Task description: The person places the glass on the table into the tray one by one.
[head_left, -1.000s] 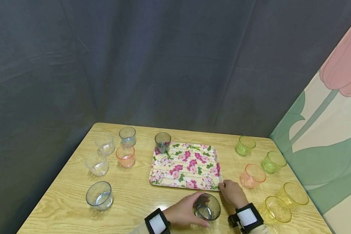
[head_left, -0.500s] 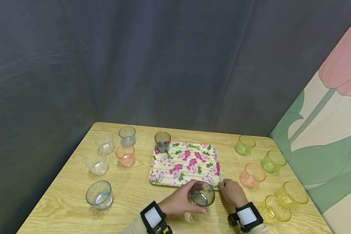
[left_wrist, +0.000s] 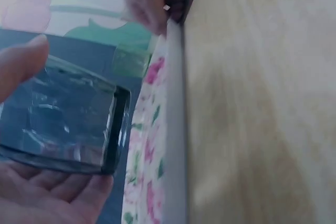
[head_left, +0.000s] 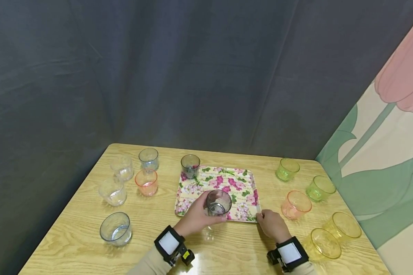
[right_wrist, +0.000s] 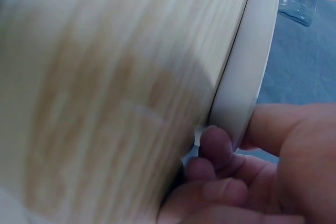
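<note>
Left hand: grip clamped round smoky glass, mouth up, held just above near side of floral tray; right hand: grip pinching tray's near right corner; second smoky glass stands at tray's far left corner; tray on table

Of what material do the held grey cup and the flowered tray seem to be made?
Held grey cup: glass or clear plastic, glossy; see-through with bright highlights.
Flowered tray: probably hard plastic, smooth; its pale rim looks evenly moulded.
</note>
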Available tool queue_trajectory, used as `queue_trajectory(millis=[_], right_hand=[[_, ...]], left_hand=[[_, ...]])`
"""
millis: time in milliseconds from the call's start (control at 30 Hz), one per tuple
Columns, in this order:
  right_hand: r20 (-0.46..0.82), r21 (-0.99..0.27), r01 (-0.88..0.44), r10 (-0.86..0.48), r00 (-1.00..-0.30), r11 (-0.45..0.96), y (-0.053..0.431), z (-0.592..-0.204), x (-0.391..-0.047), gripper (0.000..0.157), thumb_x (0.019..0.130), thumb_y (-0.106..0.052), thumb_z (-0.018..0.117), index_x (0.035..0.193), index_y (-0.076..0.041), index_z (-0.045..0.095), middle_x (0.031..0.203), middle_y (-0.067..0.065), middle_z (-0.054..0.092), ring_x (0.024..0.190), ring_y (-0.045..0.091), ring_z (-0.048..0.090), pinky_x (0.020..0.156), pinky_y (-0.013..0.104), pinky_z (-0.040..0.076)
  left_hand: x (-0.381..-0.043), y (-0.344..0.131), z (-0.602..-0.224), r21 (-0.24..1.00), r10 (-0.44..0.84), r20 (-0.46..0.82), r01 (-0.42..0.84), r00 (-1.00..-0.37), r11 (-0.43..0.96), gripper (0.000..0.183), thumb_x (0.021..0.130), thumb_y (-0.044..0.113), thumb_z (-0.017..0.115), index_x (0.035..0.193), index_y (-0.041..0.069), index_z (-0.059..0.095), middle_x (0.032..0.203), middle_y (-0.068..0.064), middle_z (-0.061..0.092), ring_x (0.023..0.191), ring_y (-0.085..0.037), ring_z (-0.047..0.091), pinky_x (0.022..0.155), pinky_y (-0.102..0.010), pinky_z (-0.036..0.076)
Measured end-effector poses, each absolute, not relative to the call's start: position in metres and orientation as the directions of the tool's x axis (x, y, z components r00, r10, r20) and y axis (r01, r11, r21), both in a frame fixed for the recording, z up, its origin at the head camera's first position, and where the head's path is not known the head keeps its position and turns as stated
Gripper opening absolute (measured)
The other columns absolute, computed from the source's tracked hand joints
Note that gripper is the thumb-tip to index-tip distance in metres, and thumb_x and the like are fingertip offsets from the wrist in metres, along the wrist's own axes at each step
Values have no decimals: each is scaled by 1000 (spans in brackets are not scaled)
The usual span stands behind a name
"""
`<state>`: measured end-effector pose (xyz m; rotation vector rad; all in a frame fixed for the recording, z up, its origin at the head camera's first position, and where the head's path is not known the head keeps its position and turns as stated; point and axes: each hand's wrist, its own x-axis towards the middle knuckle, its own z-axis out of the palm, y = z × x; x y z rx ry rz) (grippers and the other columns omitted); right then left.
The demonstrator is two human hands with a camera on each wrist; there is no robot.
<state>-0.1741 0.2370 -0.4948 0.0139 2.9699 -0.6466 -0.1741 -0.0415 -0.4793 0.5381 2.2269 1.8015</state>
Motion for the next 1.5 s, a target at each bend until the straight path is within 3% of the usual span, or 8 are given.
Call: queue_trajectory(millis=[233,600,1067,1267,1500], right_hand=[[-86,-418,20,-17,-996,908,236,-495,-174,33,97,-18,51,65,-10,48,61,4,47,58,19,43,53,31,32],[-93,-426,18,-24,-995,904,236,-494,-172,33,97,-18,51,65,-10,48,59,2,41,57,18,41,53,29,30],[-101,-431,25,-21,-995,902,236,-494,-172,34,98,-18,51,65,-10,48,59,1,39,55,16,40,53,28,29],[-102,-429,29,-17,-995,903,237,-494,-173,34,98,-18,50,66,-10,49,59,1,39,55,16,40,53,28,29],[-96,-427,24,-19,-995,904,238,-495,-174,33,98,-19,50,66,-10,49,59,1,40,56,17,41,53,29,29]], left_hand=[[-188,-60,-473,975,219,20,68,-975,211,84,83,27,81,150,7,35,146,-21,47,136,-41,46,108,-54,43],[-205,-82,-474,976,61,-47,-32,-997,217,89,83,29,82,152,6,32,149,-21,45,139,-40,42,110,-55,40],[-219,-92,-490,982,-35,-13,-20,-999,189,82,86,14,78,151,3,30,150,-24,42,139,-41,41,112,-55,38],[-222,-92,-495,977,-45,23,13,-999,211,81,84,13,79,149,-1,32,148,-26,43,138,-43,42,113,-57,36],[-226,-91,-499,975,-47,-3,-13,-999,220,84,86,19,79,152,3,29,151,-24,40,141,-42,39,114,-56,36]])
